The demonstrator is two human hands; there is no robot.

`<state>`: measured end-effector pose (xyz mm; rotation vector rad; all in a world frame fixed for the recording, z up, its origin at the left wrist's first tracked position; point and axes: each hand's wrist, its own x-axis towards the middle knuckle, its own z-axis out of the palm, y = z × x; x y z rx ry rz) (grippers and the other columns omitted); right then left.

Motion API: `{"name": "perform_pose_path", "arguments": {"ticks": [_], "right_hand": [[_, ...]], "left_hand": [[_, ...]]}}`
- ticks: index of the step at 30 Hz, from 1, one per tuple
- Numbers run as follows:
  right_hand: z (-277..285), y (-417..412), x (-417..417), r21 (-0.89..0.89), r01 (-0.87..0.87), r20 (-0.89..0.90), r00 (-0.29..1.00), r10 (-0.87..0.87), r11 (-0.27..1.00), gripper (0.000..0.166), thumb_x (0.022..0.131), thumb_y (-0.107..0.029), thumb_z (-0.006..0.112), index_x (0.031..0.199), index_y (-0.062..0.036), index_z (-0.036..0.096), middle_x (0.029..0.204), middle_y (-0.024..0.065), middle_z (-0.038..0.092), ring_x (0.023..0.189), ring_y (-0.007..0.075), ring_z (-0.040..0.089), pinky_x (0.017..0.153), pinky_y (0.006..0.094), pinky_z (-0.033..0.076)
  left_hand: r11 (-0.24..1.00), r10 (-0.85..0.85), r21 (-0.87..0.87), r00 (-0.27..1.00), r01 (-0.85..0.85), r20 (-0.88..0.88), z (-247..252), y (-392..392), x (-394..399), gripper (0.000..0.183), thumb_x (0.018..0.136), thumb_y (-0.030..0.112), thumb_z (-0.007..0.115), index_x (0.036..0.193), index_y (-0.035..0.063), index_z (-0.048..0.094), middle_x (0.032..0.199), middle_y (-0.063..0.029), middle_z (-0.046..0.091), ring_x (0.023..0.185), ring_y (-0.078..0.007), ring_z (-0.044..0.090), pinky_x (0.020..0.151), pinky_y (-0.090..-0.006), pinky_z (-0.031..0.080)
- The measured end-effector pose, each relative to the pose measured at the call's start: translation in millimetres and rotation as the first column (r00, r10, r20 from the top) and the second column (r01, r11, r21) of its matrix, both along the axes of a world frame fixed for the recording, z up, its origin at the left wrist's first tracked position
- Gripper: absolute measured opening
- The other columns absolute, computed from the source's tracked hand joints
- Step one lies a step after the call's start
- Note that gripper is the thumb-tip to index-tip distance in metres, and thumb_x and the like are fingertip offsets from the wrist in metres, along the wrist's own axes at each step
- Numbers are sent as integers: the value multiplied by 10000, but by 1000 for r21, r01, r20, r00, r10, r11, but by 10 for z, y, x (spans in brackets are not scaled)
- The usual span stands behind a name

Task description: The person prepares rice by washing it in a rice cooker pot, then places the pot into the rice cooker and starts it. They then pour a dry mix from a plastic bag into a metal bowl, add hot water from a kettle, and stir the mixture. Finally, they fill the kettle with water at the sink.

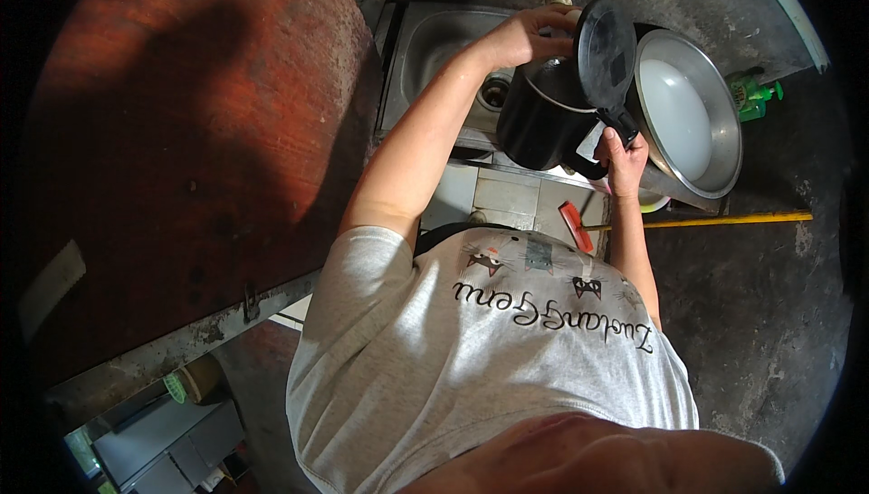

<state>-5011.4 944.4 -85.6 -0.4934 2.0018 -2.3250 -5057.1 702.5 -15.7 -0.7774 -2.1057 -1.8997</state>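
A black electric kettle (543,117), or a similar lidded jug, is held at the front right of the sink, its round black lid (603,53) raised. My right hand (626,158) grips its handle, with the thumb near the lid's hinge. Over the kettle's mouth reaches my left hand (536,36), its fingertips beside the lid's far edge. Something small and whitish shows at those fingertips; whether they grip it or the lid is not clear. The kettle's inside is mostly hidden.
The steel sink (424,53) has an open drain. A metal basin (730,155) with a whitish bowl-like thing inside stands right of the kettle, beside a green pump bottle (753,99). A yellow pole (733,220) with a red head lies below. A reddish wooden board (271,87) fills the left.
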Motion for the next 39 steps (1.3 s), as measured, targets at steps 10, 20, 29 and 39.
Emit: {"name": "perform_pose_path", "arguments": {"ticks": [10, 20, 29, 39], "right_hand": [[44, -35, 44, 39, 15, -20, 1000, -14, 999, 170, 775, -153, 659, 769, -34, 538, 554, 3, 510, 406, 68, 434, 377, 195, 336], [19, 0, 21, 69, 0, -57, 998, 4, 998, 246, 818, -187, 609, 652, -57, 481, 496, 3, 452, 411, 83, 410, 413, 218, 328], [34, -4, 28, 132, -3, -96, 995, 16, 991, 288, 848, -239, 562, 658, -56, 446, 476, 13, 420, 395, 103, 379, 396, 251, 335], [49, 28, 98, 98, -29, -73, 997, 36, 995, 296, 794, -233, 632, 617, -42, 491, 475, 29, 478, 406, 100, 440, 404, 226, 346]], "left_hand": [[983, 71, -166, 997, -74, -29, 167, -42, 136, 338, 741, 109, 658, 1063, 40, 583, 1146, -49, 550, 1067, -171, 495, 912, -298, 377], [984, 136, -127, 988, -125, 78, 105, 10, 143, 357, 786, 260, 633, 1113, 127, 579, 1068, -54, 598, 996, -162, 551, 867, -304, 431], [958, 263, -88, 960, -271, -91, 40, 31, 79, 329, 879, 310, 499, 1137, 107, 529, 1049, -60, 596, 948, -183, 574, 814, -296, 446], [980, -7, 198, 1000, 5, 9, -49, -44, -390, 297, 920, 287, 415, 997, 56, 586, 933, -40, 599, 830, -151, 566, 764, -288, 453]]}}
